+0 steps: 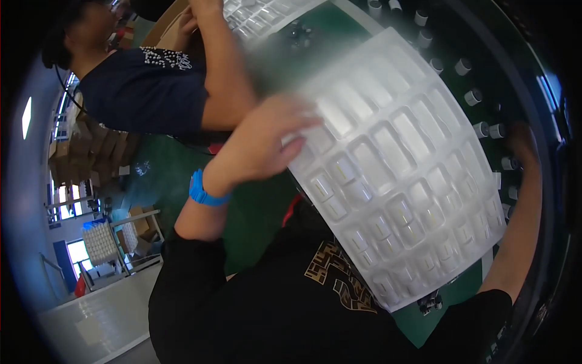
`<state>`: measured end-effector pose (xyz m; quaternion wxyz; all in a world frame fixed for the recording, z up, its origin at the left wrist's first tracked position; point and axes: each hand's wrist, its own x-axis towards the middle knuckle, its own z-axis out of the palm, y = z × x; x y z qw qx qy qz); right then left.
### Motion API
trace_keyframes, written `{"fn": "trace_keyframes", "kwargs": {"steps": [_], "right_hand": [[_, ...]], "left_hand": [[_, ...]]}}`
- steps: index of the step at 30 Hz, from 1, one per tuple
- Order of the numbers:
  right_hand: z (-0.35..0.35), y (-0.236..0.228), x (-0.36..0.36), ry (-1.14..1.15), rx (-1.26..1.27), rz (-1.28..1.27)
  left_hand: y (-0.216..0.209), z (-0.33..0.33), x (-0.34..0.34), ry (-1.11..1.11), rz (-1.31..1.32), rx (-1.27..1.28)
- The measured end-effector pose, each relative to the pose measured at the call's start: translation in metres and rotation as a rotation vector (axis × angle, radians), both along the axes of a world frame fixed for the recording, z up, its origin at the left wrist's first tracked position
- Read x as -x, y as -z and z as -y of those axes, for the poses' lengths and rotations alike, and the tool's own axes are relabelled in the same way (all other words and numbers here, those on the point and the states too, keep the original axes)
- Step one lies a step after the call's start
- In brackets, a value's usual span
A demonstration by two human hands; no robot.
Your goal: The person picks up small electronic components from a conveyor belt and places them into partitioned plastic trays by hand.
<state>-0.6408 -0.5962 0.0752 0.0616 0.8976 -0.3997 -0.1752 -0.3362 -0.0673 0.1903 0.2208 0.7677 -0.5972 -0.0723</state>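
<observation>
A translucent white plastic tray (418, 151) with rows of moulded pockets lies tilted in front of me. Small shiny pieces (344, 171) sit in several of the near pockets, while many far pockets look bare. Over the tray's left edge is my left hand (264, 142), slightly blurred, thumb and fingers apart with nothing seen between them. A blue watch (205, 188) circles that wrist. Beyond the tray's right edge my right hand (522, 144) reaches among small white cylinders (473, 97). Its fingers are dark and smeared.
A co-worker in a dark shirt (151, 91) stands at the far left, arms over a cardboard box (173, 24). Another pocketed tray (257, 18) lies at the back on the green table (345, 21). Small dark parts (430, 303) are by the near corner. Stacked cartons (91, 148) stand left.
</observation>
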Motion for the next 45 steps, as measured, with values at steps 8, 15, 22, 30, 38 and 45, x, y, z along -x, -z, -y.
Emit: {"fn": "trace_keyframes", "kwargs": {"steps": [8,15,22,30,38,45], "right_hand": [[-0.132,-0.102,0.011,0.188,-0.155,0.804],[-0.314,-0.109,0.095,0.241,-0.748,1.690],[-0.412,-0.118,0.109,0.369,-0.844,1.962],[-0.447,-0.114,0.090,0.299,-0.736,1.972],[-0.444,-0.117,0.094,0.003,-0.474,1.524],[-0.431,-0.125,0.100,-0.071,-0.549,1.497]], "left_hand": [[0.013,0.014,0.032,0.419,-0.086,-0.122],[-0.001,0.011,0.038,0.316,-0.353,-0.072],[0.004,0.069,0.144,0.616,-0.811,0.278],[0.007,0.057,0.193,0.651,-0.881,0.227],[0.006,0.045,0.183,0.613,-0.704,0.310],[-0.002,0.046,0.175,0.694,-0.645,0.216]]}}
